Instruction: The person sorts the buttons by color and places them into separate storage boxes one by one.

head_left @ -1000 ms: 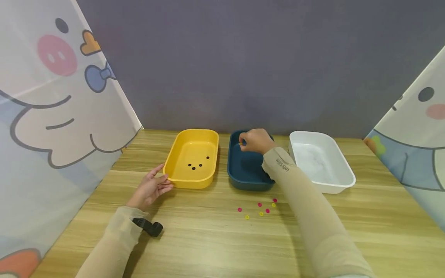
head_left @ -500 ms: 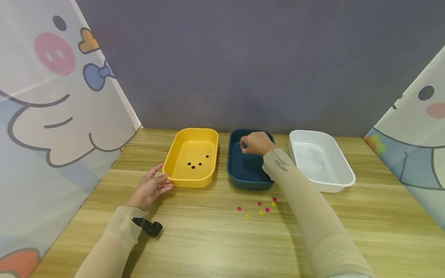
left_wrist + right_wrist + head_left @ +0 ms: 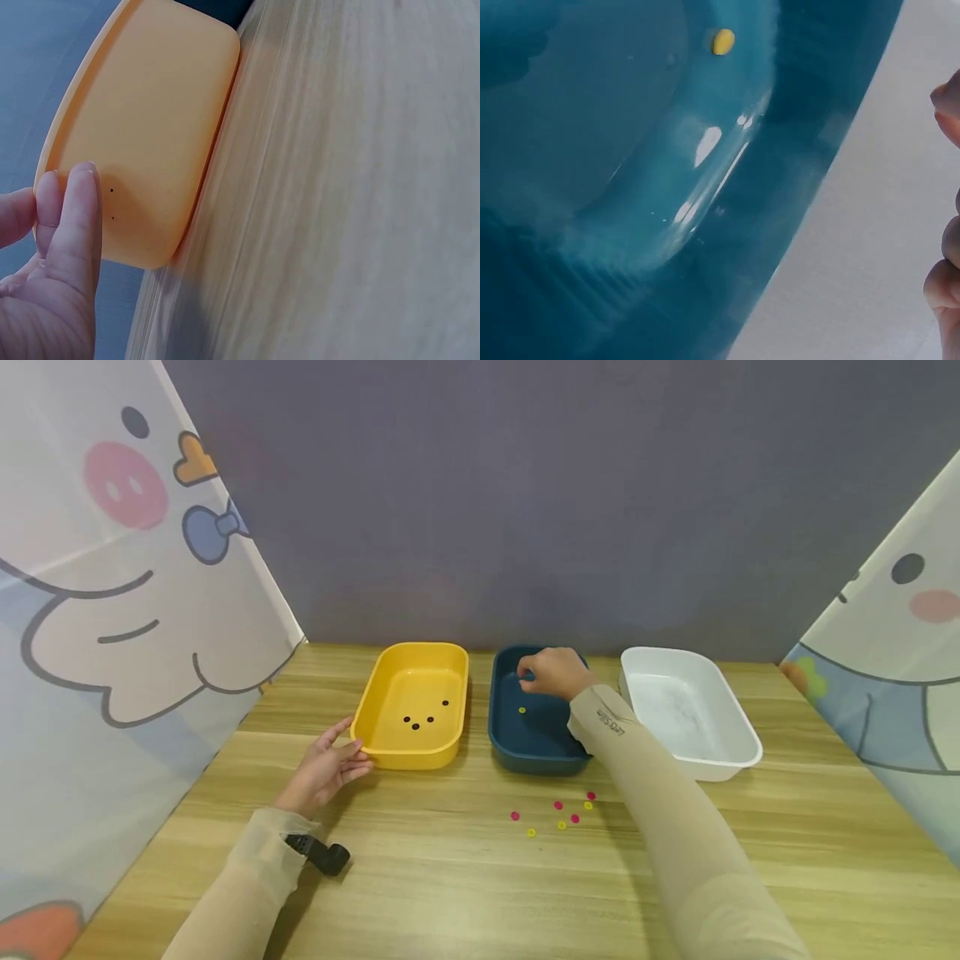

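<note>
Sleeves [image 3: 232, 885]: beige, both forearms reach in from the bottom edge; dark lettering near the right cuff
Wrist device [image 3: 324, 854]: black, at the left cuff
Bench [image 3: 420, 893]: light wood grain, carries the three trays and the loose buttons
Pink buttons [image 3: 558, 805]: four, scattered on the bench in front of the dark blue tray
Loose yellow buttons [image 3: 562, 825]: three, in among the pink ones
Left hand [image 3: 318, 772]: grasping the yellow tray at its near-left corner; left wrist view has the fingers [image 3: 79, 217] against the tray
Yellow tray [image 3: 412, 760]: leftmost of the row
Black buttons [image 3: 416, 727]: four inside the yellow tray; three grouped toward the near end, one farther back to the right
Dark blue tray [image 3: 540, 764]: middle of the row
Yellow button [image 3: 522, 710]: within the dark blue tray's outline, toward its left side; can't tell if it's at rest
Right hand [image 3: 553, 672]: above the dark blue tray; fingers released, loosely bent, nothing visible between the tips
White tray [image 3: 720, 771]: right end, near-left part behind the right sleeve
Back panel [image 3: 487, 510]: grey
Side panels [image 3: 67, 543]: cartoon animal print, left and right
</note>
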Available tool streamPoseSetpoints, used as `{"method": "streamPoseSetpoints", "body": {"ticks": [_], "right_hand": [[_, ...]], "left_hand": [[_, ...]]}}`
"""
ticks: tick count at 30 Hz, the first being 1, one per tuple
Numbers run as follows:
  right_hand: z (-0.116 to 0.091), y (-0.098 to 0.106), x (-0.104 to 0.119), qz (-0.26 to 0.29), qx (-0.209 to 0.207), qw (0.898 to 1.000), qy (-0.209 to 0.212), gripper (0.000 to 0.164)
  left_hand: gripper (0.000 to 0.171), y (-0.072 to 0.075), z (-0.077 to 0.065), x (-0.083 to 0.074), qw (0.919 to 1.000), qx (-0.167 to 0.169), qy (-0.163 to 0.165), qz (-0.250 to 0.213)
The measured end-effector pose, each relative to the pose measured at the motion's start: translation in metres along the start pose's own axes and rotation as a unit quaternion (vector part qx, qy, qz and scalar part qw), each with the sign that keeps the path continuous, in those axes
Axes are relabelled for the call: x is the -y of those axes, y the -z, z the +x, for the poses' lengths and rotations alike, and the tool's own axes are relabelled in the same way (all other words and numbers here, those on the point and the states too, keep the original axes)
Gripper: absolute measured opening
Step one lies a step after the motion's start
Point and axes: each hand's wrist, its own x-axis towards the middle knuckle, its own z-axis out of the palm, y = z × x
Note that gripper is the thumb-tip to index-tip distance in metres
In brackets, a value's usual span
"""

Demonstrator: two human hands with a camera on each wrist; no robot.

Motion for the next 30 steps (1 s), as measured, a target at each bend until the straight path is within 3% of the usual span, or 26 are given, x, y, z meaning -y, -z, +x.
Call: {"method": "streamPoseSetpoints", "body": {"ticks": [6, 15, 18, 21, 23, 26, 28, 30], "right_hand": [[-0.010, 0.010, 0.017, 0.038, -0.034, 0.998, 0.029, 0.017], [-0.033, 0.038, 0.048, 0.032, -0.082, 0.984, 0.158, 0.018], [-0.040, 0.046, 0.056, 0.046, -0.067, 0.983, 0.164, 0.018], [-0.049, 0.051, 0.063, 0.114, -0.028, 0.981, 0.156, 0.019], [-0.055, 0.050, 0.067, 0.194, 0.005, 0.970, 0.144, 0.019], [-0.065, 0.046, 0.071, 0.313, 0.040, 0.942, 0.114, 0.019], [-0.071, 0.043, 0.073, 0.363, 0.049, 0.925, 0.097, 0.018], [-0.077, 0.040, 0.074, 0.386, 0.051, 0.917, 0.088, 0.018]], "left_hand": [[0.066, 0.001, -0.001, 0.003, 1.0000, 0.004, 0.003, -0.003], [0.067, 0.000, 0.001, 0.000, 0.9999, 0.005, 0.006, -0.011], [0.067, 0.000, 0.001, -0.001, 0.9999, 0.012, 0.006, -0.009], [0.068, 0.000, 0.001, -0.002, 0.9998, 0.014, 0.008, -0.011], [0.068, 0.001, 0.000, -0.002, 0.9998, 0.012, 0.010, -0.011], [0.068, 0.001, -0.001, -0.003, 0.9998, 0.010, 0.009, -0.012], [0.068, 0.001, -0.001, -0.003, 0.9998, 0.012, 0.009, -0.012], [0.068, 0.001, -0.001, -0.004, 0.9997, 0.015, 0.009, -0.015]]}}
